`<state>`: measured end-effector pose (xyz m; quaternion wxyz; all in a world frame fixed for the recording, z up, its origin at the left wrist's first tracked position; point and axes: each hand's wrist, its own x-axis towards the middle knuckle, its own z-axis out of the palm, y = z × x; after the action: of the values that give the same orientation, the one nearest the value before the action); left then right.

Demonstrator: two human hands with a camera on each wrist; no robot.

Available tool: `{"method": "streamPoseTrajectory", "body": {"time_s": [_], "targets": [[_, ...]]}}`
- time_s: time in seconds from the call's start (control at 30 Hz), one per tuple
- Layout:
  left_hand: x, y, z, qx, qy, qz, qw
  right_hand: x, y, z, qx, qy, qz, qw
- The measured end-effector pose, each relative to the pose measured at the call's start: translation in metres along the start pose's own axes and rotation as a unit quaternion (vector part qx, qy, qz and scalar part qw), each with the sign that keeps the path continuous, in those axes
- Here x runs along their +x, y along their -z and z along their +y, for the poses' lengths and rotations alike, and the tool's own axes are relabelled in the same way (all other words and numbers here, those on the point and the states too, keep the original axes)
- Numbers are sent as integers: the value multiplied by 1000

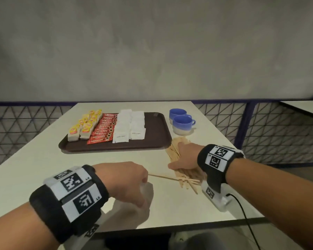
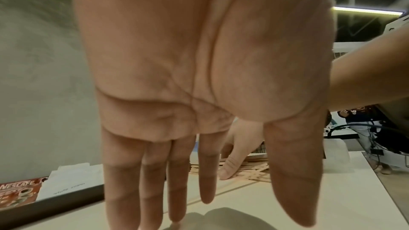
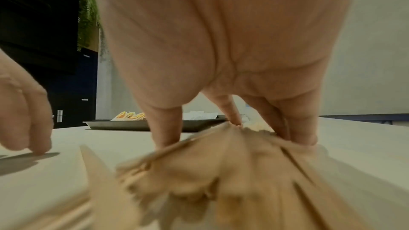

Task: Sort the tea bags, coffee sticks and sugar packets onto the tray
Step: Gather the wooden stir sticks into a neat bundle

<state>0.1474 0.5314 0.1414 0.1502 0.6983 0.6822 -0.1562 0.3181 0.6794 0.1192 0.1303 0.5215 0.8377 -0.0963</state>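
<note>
On the brown tray [image 1: 156, 131] lie rows of yellow tea bags [image 1: 85, 125], red coffee sticks [image 1: 102, 131] and white sugar packets [image 1: 129, 127]. A pile of wooden stirrers [image 1: 187, 175] lies on the table to the right of the tray's near corner. My right hand [image 1: 184, 157] sits on that pile, and in the right wrist view the thumb and fingers squeeze the bundle [image 3: 221, 163] from both sides. My left hand [image 1: 134, 183] hovers near the front of the table with straight fingers [image 2: 205, 181] pointing down. A single stirrer [image 1: 161, 177] lies beside it.
Two blue cups [image 1: 182, 123] stand right of the tray at the back. The white table [image 1: 34, 168] ends just below my wrists. A black cable [image 1: 242, 213] hangs off my right wrist. A metal mesh fence [image 1: 278, 127] runs behind the table.
</note>
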Motion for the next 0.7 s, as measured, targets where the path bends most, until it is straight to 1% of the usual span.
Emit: {"method": "streamPoseTrajectory", "body": {"time_s": [0.1, 0.23, 0.33, 0.4, 0.53, 0.7], "targets": [[-1, -2, -3, 1, -8, 20, 1000, -7, 1, 6, -11, 30, 13, 999], [5, -8, 2, -19, -25, 56, 998, -13, -12, 16, -7, 42, 37, 998], [12, -8, 16, 5, -38, 49, 998, -19, -24, 24, 3, 45, 50, 998], [17, -7, 30, 34, -48, 43, 997, -25, -29, 31, 10, 49, 49, 998], [25, -7, 57, 61, -69, 59, 994, -36, -34, 41, 9, 63, 52, 997], [35, 0, 71, 69, -66, 78, 992, -41, -33, 49, 1, 82, 37, 996]]}}
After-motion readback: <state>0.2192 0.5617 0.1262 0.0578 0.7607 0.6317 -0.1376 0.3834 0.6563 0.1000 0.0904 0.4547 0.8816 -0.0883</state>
